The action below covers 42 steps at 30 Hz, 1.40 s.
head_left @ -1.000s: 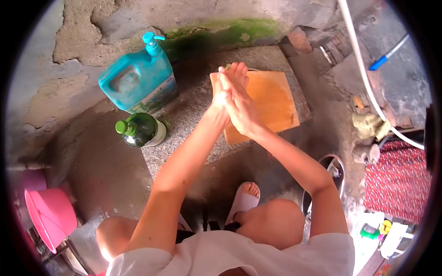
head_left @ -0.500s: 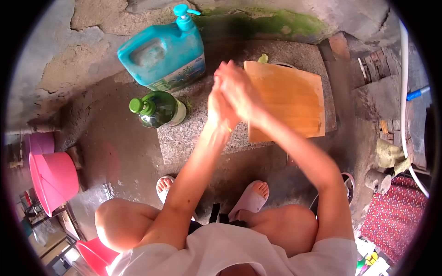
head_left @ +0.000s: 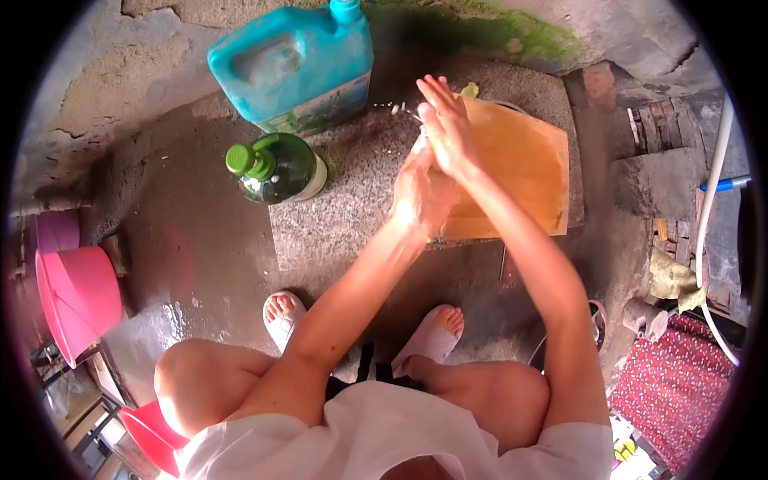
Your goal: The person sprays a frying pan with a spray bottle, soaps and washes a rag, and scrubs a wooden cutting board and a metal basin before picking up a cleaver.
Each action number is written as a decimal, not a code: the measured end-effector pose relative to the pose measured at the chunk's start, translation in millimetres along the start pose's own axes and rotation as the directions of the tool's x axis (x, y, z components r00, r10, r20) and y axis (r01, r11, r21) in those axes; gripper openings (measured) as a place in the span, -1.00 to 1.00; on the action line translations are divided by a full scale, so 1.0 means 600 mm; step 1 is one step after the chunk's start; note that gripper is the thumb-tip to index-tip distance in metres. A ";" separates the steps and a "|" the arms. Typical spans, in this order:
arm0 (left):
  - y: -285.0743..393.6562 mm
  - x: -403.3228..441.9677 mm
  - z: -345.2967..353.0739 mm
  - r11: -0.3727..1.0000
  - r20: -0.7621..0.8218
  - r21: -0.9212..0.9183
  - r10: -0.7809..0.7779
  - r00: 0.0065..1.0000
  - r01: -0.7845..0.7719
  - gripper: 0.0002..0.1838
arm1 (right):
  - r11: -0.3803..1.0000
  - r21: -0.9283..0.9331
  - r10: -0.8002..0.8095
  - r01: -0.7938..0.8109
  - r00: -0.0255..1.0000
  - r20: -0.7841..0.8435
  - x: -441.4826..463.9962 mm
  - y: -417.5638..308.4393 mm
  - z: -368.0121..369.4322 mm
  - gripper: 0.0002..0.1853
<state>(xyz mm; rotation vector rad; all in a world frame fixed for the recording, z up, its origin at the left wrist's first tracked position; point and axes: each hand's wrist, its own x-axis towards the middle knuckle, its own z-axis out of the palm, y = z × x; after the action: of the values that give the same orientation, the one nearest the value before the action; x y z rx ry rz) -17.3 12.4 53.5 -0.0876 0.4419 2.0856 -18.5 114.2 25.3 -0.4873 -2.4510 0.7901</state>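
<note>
My left hand (head_left: 416, 192) and my right hand (head_left: 450, 132) are pressed against each other above the left edge of an orange-brown wooden board (head_left: 516, 168). Whitish drops or foam show at the fingertips and in the air to their left. The right hand's fingers are stretched out; the left hand's fingers are mostly hidden behind it. The board lies on a speckled stone slab (head_left: 312, 232). Left of my hands stand a green bottle (head_left: 284, 168) with a green pump top and, behind it, a large turquoise jug (head_left: 296, 68).
Pink tubs (head_left: 80, 296) stand at the far left. A white hose (head_left: 714, 192) runs down the right side, near a red patterned cloth (head_left: 676, 384). A mossy, peeling wall (head_left: 512, 28) rises behind the slab. My feet in light sandals (head_left: 432, 340) are below.
My hands stay together and have shifted against each other. Drops now fly off the fingertips. The camera view has moved, so the board and bottles appear elsewhere in the frame.
</note>
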 end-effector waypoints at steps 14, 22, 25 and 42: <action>0.033 0.028 -0.101 0.981 0.016 -0.018 0.192 0.981 -0.192 -0.51 | 0.954 0.266 0.080 -0.139 0.972 0.220 -0.077 -0.125 -0.001 -0.54; 0.036 0.013 -0.065 0.930 -0.006 -0.365 0.032 0.999 -0.032 -0.51 | 0.379 0.777 0.397 -0.503 0.846 0.354 -0.038 -0.077 0.031 -0.55; 0.021 0.012 -0.078 0.993 0.058 -0.069 0.096 0.994 -0.092 -0.54 | 0.925 0.362 0.083 -0.111 0.992 0.092 -0.018 -0.062 0.033 -0.58; 0.033 0.024 -0.075 0.956 0.197 -0.272 -0.056 0.979 0.109 -0.81 | 0.791 0.593 0.160 -0.150 0.986 0.037 -0.004 -0.043 -0.038 -0.38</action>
<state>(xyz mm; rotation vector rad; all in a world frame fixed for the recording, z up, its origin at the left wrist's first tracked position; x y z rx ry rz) -46.4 -0.8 13.6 -0.0743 0.0243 2.0392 -8.0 103.4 56.2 -0.4435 -2.0015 1.5479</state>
